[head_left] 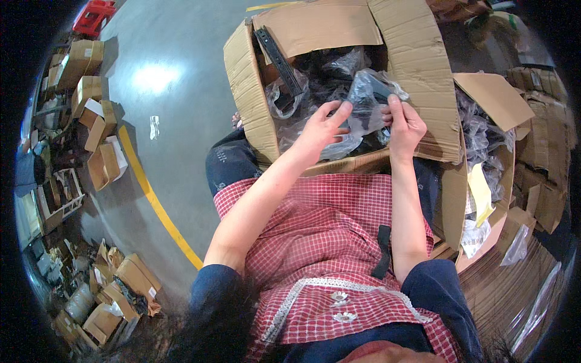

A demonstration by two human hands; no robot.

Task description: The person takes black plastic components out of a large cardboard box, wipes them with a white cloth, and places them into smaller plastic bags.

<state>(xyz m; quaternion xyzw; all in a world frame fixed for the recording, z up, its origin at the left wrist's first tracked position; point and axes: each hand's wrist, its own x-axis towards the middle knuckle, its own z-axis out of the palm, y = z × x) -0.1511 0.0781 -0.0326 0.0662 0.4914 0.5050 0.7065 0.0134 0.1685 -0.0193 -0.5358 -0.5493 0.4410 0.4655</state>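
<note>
An open cardboard box [417, 78] stands in front of my lap with its flaps folded out. My right hand [404, 127] pinches the edge of a clear plastic bag [366, 100] over the box; something dark grey shows inside it. Just left of the bag is my left hand [327, 128], thumb and fingers apart, with nothing visible in it; whether it touches the plastic I cannot tell. A long black slotted bar [278, 60] leans on the box's left inner wall. More bagged dark parts lie below, mostly hidden by plastic.
To the right is a second open carton [457, 199] holding bagged parts and a yellow paper [479, 193]. Stacked cartons [544, 133] stand beyond it. Cardboard boxes [85, 66] line the far left, past a yellow floor line [154, 196]. A red plastic object [94, 17] lies at top left.
</note>
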